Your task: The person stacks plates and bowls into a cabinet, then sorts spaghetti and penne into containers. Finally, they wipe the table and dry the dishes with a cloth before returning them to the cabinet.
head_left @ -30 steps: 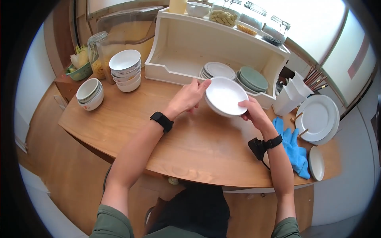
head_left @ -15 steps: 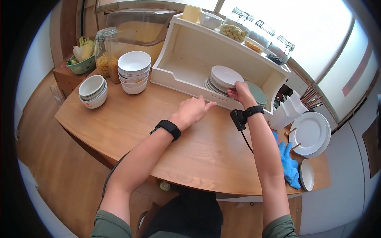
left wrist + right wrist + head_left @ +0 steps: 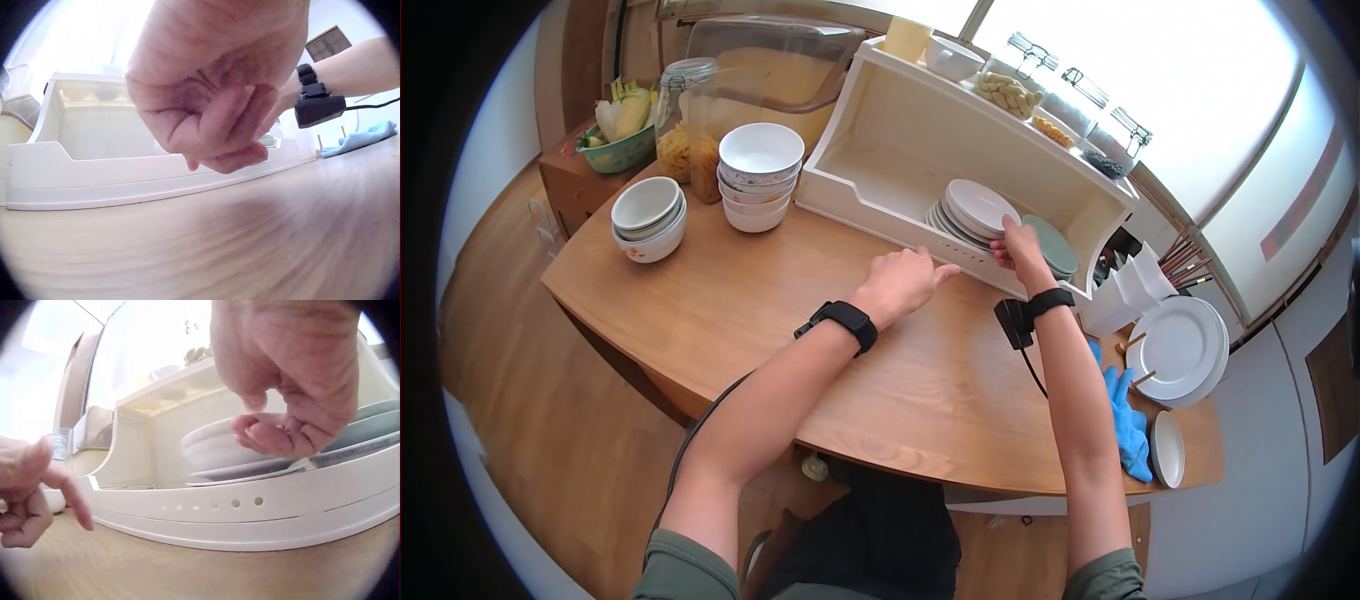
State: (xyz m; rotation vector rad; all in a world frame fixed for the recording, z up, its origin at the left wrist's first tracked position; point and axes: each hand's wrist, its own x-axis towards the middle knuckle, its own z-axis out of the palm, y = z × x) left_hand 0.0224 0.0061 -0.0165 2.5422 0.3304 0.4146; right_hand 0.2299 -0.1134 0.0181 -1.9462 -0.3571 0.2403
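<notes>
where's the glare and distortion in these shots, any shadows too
Head view: glare whitens the window at upper right, and dark fisheye-like borders round the corners; left wrist view: a soft shadow darkens the table beneath the left hand; right wrist view: washed-out white above the shelf.

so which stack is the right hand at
The stack topped by a white bowl, in the shelf left of the green plates; only there does the right hand pinch a rim.

Left hand (image 3: 899,284) hovers loosely curled; right hand (image 3: 1022,250) pinches
</notes>
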